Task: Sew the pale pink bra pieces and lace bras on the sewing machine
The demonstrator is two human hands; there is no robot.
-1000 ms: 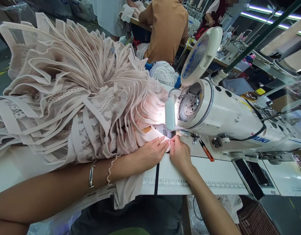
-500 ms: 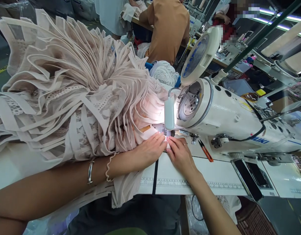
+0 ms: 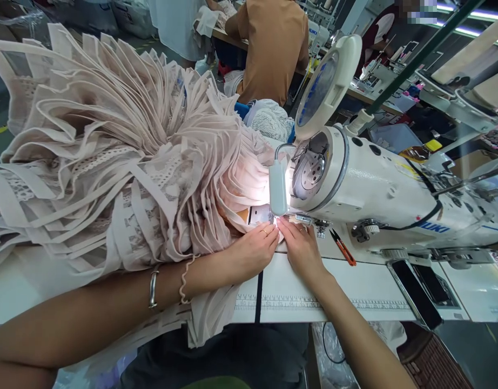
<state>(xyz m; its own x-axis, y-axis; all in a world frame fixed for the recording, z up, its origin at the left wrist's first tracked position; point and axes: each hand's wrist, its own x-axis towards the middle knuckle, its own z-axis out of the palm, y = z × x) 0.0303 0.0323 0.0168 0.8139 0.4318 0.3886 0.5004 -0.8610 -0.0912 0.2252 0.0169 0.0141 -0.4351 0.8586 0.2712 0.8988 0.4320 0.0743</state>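
My left hand (image 3: pixel 255 247) is closed with its fingertips pinched together on pale beige fabric, right beside the presser foot of the white sewing machine (image 3: pixel 362 178). My right hand (image 3: pixel 304 247) meets it from the other side, fingers bunched on the same edge. Only a scrap of that edge shows between the hands, since the fingers and the lamp hide the rest. A big fanned heap of beige lace-trimmed garments (image 3: pixel 152 162) rises to the left, and my left forearm rests against it. A small lamp (image 3: pixel 277 189) lights the stitching spot.
Orange-handled thread snips (image 3: pixel 343 248) lie right of my right hand. A phone (image 3: pixel 415 294) sits near the table's front edge, which has a printed ruler (image 3: pixel 354 304). A round magnifier (image 3: pixel 328 86) stands above the machine head. A person in brown (image 3: pixel 273 51) sits beyond.
Both hands have drawn closer to the presser foot, fingertips slightly higher. The fabric left of the foot has shifted, baring more of the metal plate. The view has moved a little.
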